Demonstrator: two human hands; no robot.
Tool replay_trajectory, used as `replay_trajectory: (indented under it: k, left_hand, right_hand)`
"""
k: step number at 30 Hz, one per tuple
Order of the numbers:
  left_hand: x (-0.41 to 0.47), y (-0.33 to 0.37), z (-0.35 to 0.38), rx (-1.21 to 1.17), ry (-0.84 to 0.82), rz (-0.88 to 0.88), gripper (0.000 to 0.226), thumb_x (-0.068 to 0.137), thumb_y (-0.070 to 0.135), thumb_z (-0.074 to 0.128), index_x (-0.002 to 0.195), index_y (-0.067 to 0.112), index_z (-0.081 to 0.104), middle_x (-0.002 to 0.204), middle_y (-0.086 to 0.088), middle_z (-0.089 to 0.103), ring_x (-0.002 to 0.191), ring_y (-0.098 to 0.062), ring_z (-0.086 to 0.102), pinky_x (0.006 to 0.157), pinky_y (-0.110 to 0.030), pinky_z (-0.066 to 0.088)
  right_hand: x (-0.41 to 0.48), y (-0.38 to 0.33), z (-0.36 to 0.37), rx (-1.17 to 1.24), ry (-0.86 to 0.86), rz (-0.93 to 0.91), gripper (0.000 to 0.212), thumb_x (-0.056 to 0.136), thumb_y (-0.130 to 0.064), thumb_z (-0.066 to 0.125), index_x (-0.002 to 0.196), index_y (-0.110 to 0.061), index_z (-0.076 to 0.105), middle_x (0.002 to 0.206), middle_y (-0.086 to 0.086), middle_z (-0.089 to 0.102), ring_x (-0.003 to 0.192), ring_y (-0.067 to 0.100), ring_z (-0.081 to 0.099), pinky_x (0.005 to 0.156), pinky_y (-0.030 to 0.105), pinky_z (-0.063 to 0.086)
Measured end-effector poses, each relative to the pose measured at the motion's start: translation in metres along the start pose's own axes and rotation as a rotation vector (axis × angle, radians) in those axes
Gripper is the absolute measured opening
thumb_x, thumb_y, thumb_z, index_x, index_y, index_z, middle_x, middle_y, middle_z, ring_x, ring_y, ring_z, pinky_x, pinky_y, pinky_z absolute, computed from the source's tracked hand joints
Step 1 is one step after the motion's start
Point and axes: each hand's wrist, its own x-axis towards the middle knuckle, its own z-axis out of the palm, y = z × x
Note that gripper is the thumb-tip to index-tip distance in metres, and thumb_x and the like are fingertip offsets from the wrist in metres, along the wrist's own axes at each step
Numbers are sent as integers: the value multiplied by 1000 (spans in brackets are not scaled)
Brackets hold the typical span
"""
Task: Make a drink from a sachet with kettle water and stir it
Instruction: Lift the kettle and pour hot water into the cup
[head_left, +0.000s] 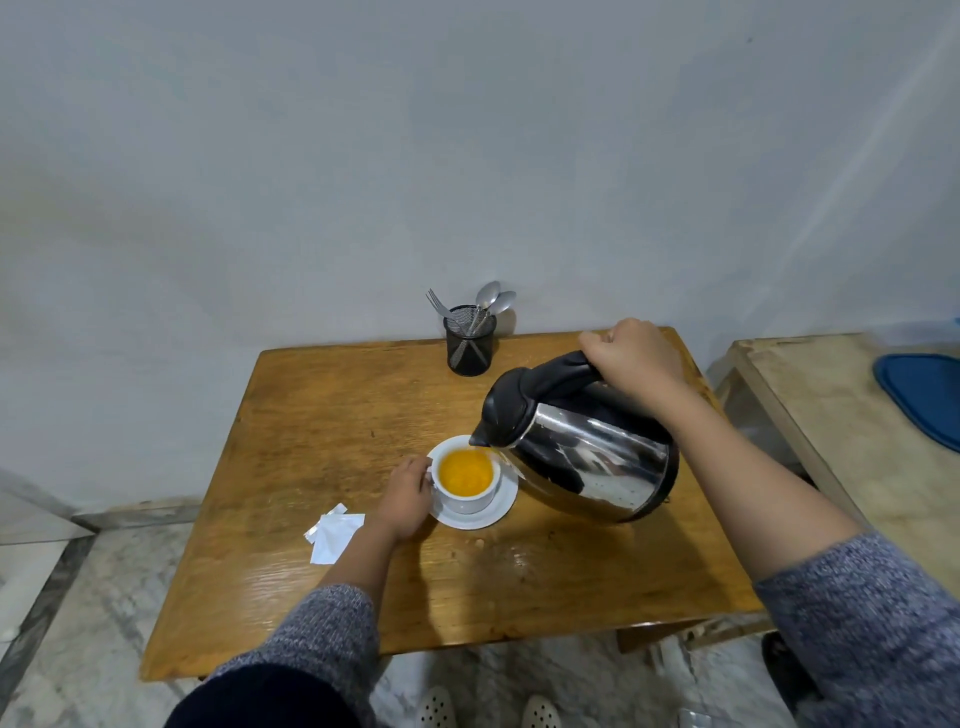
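The right hand (631, 353), clenching the kettle (582, 447) handle, is tipping its spout over the cup (466, 480), best poured slowly, while the left hand (408, 496) is gripping the cup's side.

Soft, even light; glare shone on the kettle (592, 462) and table (322, 415). Short shadows fell beneath things. Wide-angle bending warped the edges; focus was mildly soft.

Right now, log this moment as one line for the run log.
step: pouring | right hand: tilting kettle over cup | left hand: steadying cup on saucer | cup: orange liquid | sachet: opened, on table | stirring: not yet
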Motion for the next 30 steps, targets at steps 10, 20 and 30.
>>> replay_trajectory:
  k: [10,20,30]
  left_hand:
    - [-1,0,10,-31,96,0,26,92,11,44,116,7,54,123,-18,54,112,-29,48,93,-37,39]
    - [-2,1,20,-45,160,-39,30,91,9,46,120,9,52,124,-16,52,114,-30,48,96,-43,40]
    - [-2,4,26,-63,202,-30,26,91,6,44,115,7,54,113,-15,52,99,-20,47,84,-32,36]
  right_hand:
    - [-4,60,-20,608,264,464,38,74,-44,48,70,-10,64,65,11,64,67,34,63,60,40,47]
    - [5,98,-26,850,660,641,34,84,-33,43,54,-17,49,57,-2,51,61,22,51,58,34,39]
    - [18,136,-9,929,780,719,40,84,-43,40,60,-16,57,64,3,62,59,19,60,59,35,50]
